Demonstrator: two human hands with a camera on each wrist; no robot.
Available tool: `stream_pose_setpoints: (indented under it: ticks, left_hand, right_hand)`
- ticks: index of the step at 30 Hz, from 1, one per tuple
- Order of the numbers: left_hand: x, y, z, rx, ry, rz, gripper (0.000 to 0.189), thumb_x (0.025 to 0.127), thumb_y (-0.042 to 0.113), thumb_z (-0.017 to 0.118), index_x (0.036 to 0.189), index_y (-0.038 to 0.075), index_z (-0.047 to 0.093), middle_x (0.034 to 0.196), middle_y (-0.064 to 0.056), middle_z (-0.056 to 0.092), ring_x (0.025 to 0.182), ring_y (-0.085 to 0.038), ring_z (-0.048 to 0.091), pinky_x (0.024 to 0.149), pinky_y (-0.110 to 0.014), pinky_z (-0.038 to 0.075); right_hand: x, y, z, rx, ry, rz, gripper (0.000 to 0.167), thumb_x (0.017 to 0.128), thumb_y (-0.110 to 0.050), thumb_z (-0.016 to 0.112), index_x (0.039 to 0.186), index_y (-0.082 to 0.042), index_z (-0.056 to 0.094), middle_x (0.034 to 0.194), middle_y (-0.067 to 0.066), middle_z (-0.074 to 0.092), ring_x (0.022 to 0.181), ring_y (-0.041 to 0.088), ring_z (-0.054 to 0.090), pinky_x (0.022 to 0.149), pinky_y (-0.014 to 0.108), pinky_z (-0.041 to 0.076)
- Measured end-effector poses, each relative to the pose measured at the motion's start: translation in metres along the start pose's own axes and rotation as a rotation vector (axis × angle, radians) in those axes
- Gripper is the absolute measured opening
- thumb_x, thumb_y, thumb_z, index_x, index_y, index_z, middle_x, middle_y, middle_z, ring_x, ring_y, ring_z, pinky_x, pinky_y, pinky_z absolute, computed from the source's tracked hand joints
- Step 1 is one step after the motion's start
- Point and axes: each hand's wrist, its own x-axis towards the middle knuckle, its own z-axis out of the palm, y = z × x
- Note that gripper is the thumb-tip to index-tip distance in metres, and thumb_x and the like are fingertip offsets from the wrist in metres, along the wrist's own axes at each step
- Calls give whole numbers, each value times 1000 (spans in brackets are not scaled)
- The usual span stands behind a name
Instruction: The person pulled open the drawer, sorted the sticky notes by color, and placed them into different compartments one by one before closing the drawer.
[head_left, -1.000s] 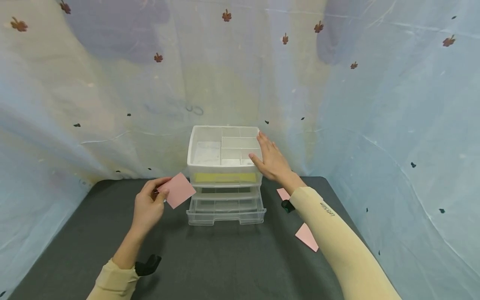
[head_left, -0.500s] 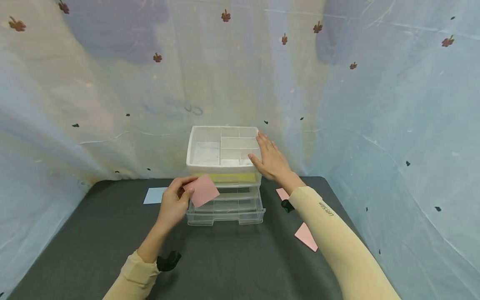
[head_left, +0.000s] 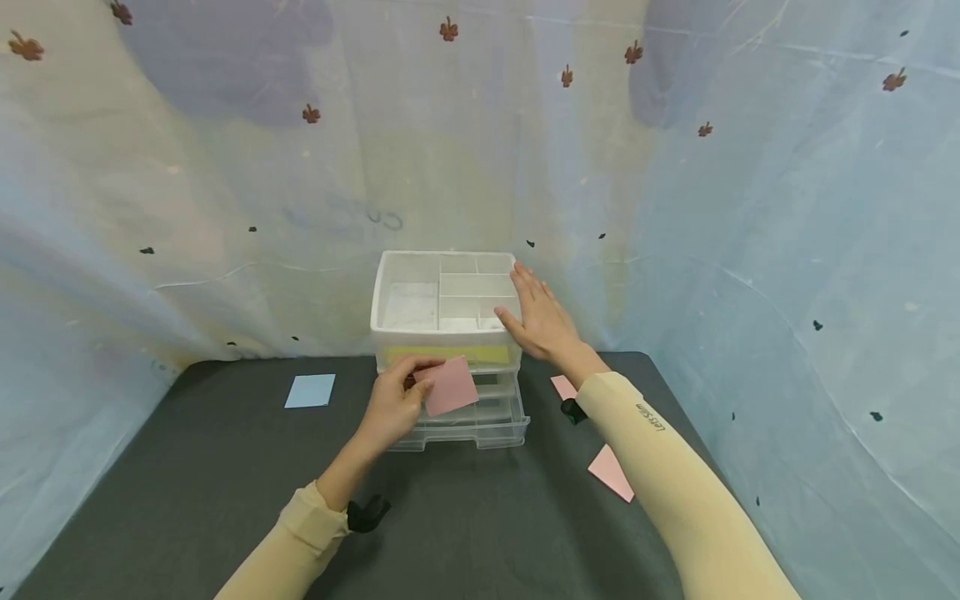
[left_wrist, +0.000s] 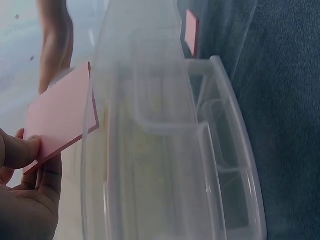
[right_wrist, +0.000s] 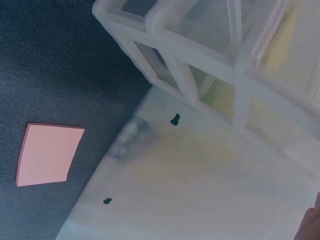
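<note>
My left hand point(head_left: 392, 407) pinches a pink sticky note pad point(head_left: 454, 387) between thumb and fingers, in front of a drawer organizer point(head_left: 381, 332). In the left wrist view the held pad point(left_wrist: 62, 112) stands tilted beside the clear drawer fronts point(left_wrist: 165, 100). With its fingers straight, my right hand point(head_left: 546, 323) rests at the right side of the organizer's white top tray. Something yellow point(head_left: 491, 355) shows inside the upper drawer. The lower drawers stand pulled out in steps, the bottom one point(head_left: 491, 436) farthest; the left hand and pad partly hide them.
A light blue sticky note pad point(head_left: 310, 391) lies on the dark table point(head_left: 480, 525) left of the organizer. Two pink pads lie to the right, one near point(head_left: 611, 473) and one farther back point(head_left: 562, 387), both partly behind the right arm. A patterned curtain point(head_left: 450, 167) hangs behind.
My left hand has moved right with the pink pad, from beside the organizer to before its drawers. This uncovers the blue pad on the left. My right hand stays put.
</note>
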Motion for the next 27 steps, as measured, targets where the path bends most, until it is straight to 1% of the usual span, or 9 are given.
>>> stream_pose_setpoints:
  ticks: [6, 9, 11, 17, 21, 27]
  left_hand:
    - [7, 2, 17, 24, -69, 44, 27, 100, -2, 65, 124, 9, 72, 118, -10, 66, 97, -22, 62, 81, -38, 56]
    - [10, 2, 24, 33, -114, 61, 27, 101, -2, 65, 124, 11, 72, 119, -7, 66, 96, -20, 60, 82, -38, 55]
    - [12, 3, 28, 32, -149, 61, 28, 101, -2, 64, 123, 12, 72, 121, -6, 66, 97, -20, 60, 83, -39, 55]
    - [15, 3, 40, 56, -230, 39, 28, 100, -5, 64, 122, 9, 72, 125, -10, 66, 107, -25, 64, 90, -42, 57]
    - [19, 0, 46, 71, -273, 33, 27, 101, -5, 63, 121, 9, 73, 122, -10, 67, 107, -26, 65, 91, -43, 57]
    - [24, -3, 50, 72, -344, -24, 29, 100, -6, 62, 123, 10, 73, 121, -8, 67, 108, -26, 66, 91, -42, 58]
  right_hand:
    - [-1, 0, 1, -2, 6, 3, 79, 109, -54, 36, 168, -7, 13, 176, 5, 4, 161, 22, 5, 131, 43, 6]
    - [0, 1, 1, 1, 7, 6, 79, 109, -55, 36, 168, -7, 12, 176, 4, 4, 161, 22, 5, 131, 43, 6]
    - [0, 2, 2, 4, 11, 7, 79, 109, -55, 36, 168, -8, 12, 176, 4, 4, 161, 21, 5, 131, 43, 6]
    - [0, 2, 2, 6, 13, 9, 79, 109, -54, 37, 168, -8, 12, 176, 4, 4, 161, 21, 6, 131, 42, 6]
    - [-1, 1, 1, 7, 13, 6, 78, 110, -53, 37, 168, -8, 12, 176, 5, 4, 161, 22, 6, 131, 44, 7]
    - [-1, 1, 1, 9, 13, 7, 78, 110, -54, 37, 168, -7, 12, 176, 4, 4, 161, 22, 6, 131, 45, 6]
